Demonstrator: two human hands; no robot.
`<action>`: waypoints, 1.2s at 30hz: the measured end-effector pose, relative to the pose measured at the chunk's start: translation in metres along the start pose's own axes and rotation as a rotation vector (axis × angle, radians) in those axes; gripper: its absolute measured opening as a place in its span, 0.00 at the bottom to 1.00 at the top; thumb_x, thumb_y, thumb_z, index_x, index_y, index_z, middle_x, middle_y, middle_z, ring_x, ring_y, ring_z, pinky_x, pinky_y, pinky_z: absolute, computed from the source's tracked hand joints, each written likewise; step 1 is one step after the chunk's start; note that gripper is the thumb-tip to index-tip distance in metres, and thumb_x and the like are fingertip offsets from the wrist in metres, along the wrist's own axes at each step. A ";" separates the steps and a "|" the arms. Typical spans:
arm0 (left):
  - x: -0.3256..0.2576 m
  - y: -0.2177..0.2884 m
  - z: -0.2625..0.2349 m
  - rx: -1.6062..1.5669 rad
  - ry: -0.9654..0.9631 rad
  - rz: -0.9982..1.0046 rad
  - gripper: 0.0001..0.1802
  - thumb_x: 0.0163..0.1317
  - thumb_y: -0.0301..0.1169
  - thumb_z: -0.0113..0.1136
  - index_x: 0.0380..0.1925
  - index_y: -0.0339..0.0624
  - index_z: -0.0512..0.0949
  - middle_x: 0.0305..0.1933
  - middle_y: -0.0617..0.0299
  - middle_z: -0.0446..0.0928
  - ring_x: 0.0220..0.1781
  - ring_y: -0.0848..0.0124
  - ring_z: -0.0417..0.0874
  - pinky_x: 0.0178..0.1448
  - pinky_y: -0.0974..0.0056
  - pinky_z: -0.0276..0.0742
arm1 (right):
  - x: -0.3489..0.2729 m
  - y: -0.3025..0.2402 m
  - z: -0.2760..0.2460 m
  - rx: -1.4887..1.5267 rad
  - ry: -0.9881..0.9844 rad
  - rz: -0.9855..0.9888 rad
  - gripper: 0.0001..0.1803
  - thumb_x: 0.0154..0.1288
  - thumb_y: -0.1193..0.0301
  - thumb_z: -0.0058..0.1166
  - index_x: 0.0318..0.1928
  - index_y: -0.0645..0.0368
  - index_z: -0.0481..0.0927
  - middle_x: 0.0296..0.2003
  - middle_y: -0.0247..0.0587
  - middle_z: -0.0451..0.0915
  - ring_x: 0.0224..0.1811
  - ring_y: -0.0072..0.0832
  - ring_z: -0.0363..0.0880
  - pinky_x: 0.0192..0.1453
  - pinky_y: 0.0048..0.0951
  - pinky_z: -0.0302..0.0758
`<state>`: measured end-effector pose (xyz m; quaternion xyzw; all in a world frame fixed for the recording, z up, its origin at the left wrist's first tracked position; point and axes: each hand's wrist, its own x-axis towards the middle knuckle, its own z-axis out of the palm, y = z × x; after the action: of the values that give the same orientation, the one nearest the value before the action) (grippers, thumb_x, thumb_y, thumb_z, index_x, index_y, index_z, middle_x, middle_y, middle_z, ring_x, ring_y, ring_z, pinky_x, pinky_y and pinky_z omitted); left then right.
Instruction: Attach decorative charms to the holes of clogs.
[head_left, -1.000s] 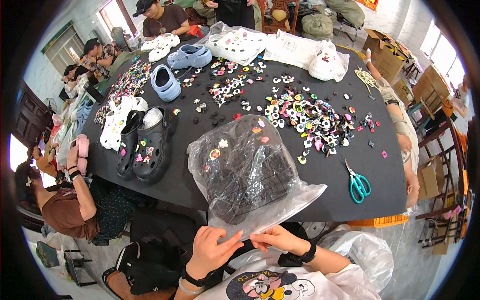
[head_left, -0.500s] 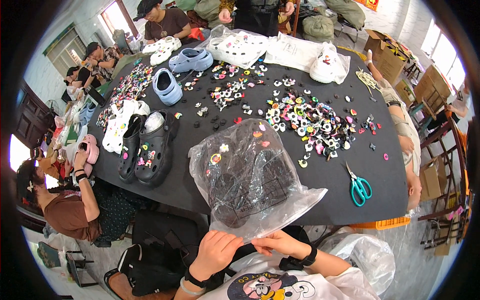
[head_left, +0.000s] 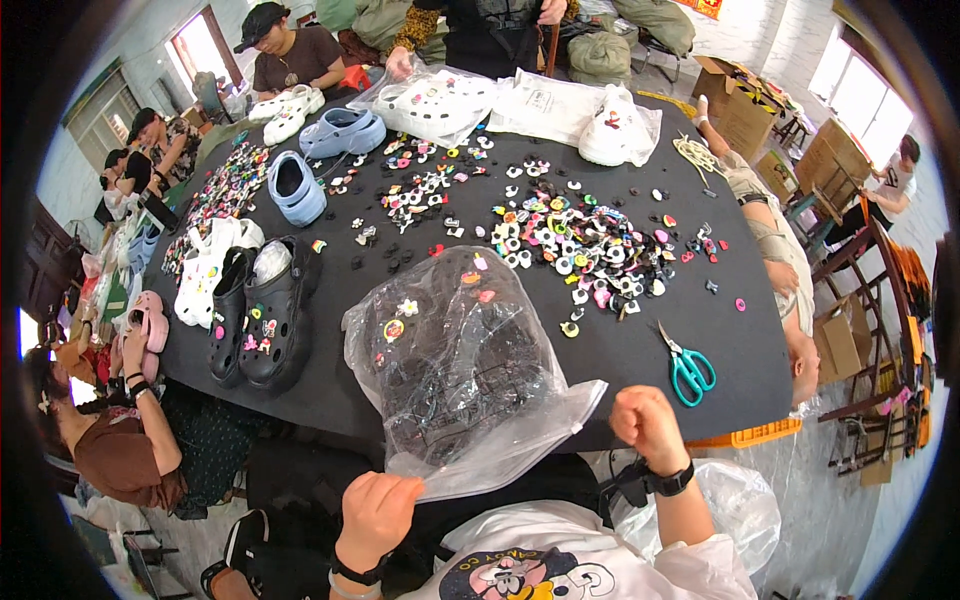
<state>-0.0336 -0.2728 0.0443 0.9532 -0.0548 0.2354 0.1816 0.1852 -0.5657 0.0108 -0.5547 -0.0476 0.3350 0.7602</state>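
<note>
Two hands at the near edge of the black tabletop (head_left: 690, 340), and both are closed: the left hand (head_left: 378, 508) pinches the lower corner of a clear plastic bag (head_left: 460, 370), the right hand (head_left: 648, 426) is balled into a fist at the bag's other open corner, though whether it actually grips the film is hard to tell. The bag lies on the tabletop right in front of the person, dark footwear inside, small charms on it. Teal scissors (head_left: 690, 368) lie just to the right, apart from the bag. Black clogs (head_left: 258, 315) sit to the left, colourful charms (head_left: 580, 240) scattered beyond.
</note>
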 end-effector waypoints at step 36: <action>0.012 0.009 0.006 -0.277 0.184 -0.201 0.08 0.55 0.21 0.67 0.31 0.38 0.75 0.18 0.60 0.74 0.15 0.67 0.73 0.21 0.66 0.66 | -0.020 -0.017 0.042 -0.445 -0.616 -0.131 0.10 0.70 0.72 0.53 0.36 0.66 0.82 0.35 0.40 0.82 0.39 0.27 0.81 0.45 0.28 0.76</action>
<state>-0.0219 -0.2832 0.0479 0.8943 0.0258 0.2923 0.3379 0.1590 -0.5451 0.0474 -0.5753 -0.3804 0.4182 0.5911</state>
